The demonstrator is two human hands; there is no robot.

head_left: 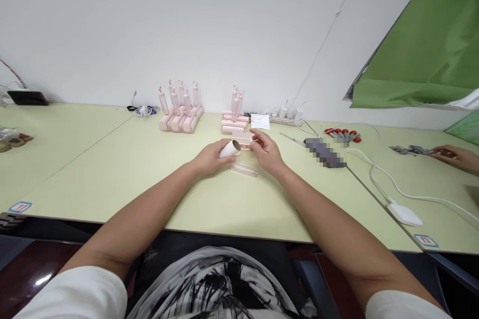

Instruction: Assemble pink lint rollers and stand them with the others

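Observation:
My left hand (210,158) is wrapped around a white lint roller refill (226,149), whose hollow cardboard core faces up and to the right. At the right end of a pale pink, partly see-through lint roller piece (241,138), my right hand (268,153) has its thumb and fingers closed. That piece lies just beyond the refill, and its lower side is partly covered. A clear pinkish tube (244,170) rests on the table between and below my hands.
Pink lint rollers with upright handles (181,113) stand at the back left; more pink rollers (235,122) stand behind my hands. A power strip (286,119), white paper (260,121), a blurred-out dark object (325,152), red-ended tools (342,134) and a white charger (404,213) lie rightward. Another person's hand (458,158) is far right.

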